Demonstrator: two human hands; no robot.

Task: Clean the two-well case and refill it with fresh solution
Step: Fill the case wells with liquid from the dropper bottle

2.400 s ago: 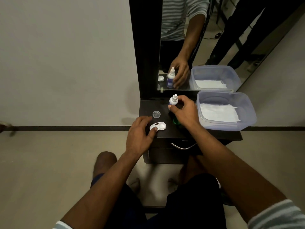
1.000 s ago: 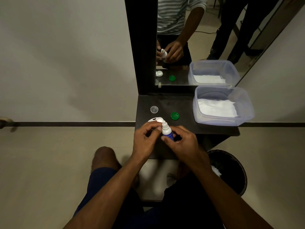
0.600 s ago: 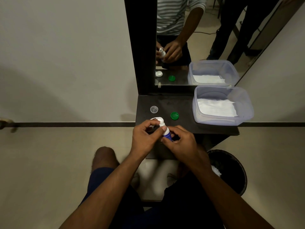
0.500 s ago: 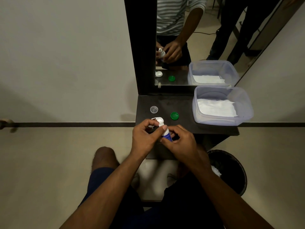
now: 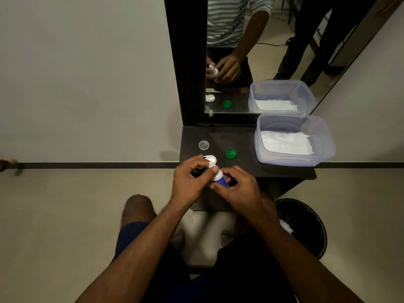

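Both hands meet over the near edge of the small dark table. Right hand is wrapped around the solution bottle, white with a blue label, tipped so the nozzle leans toward the far left. Left hand has thumb and fingers curled in at the bottle's nozzle end, pinching near the tip; cannot tell if it grips the nozzle itself or something small there. White two-well case lies on the table just beyond the left hand's fingers, one round well showing, the rest hidden by the hand. Green cap sits to the right of the case, apart from it. Small clear cap lies farther back. Clear plastic tub with white tissue inside occupies the table's right side. Black bin stands on the floor under the right edge. Mirror behind repeats the scene.
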